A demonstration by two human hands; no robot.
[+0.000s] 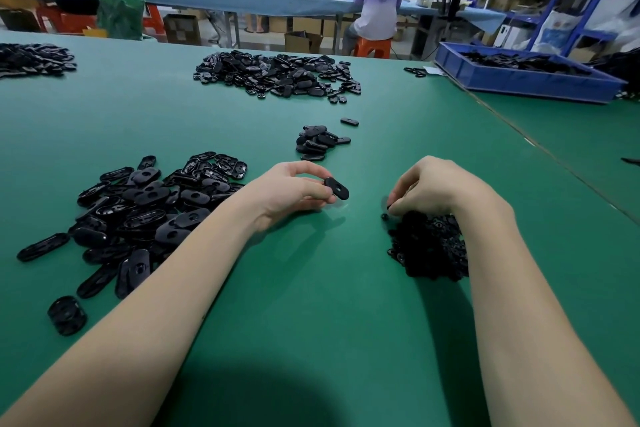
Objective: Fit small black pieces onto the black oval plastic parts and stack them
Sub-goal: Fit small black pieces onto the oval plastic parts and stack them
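A heap of oval parts (149,215) is spread on the worktop (311,305) at the near left, with one stray part (66,315) lying nearer still. A pile of small pieces (429,246) is found at the near right. The left hand (294,191) is placed just right of the heap, an oval part (336,188) being pinched in its fingers; the right hand (433,187) is rested on the far edge of the small pieces. Behind the hands, a small cluster of parts (317,143) is laid, and a single part (349,121) beyond it. A large mound (277,74) is set farther back, another (33,59) at the far left. A tray (526,73) holding more parts is seen at the far right.
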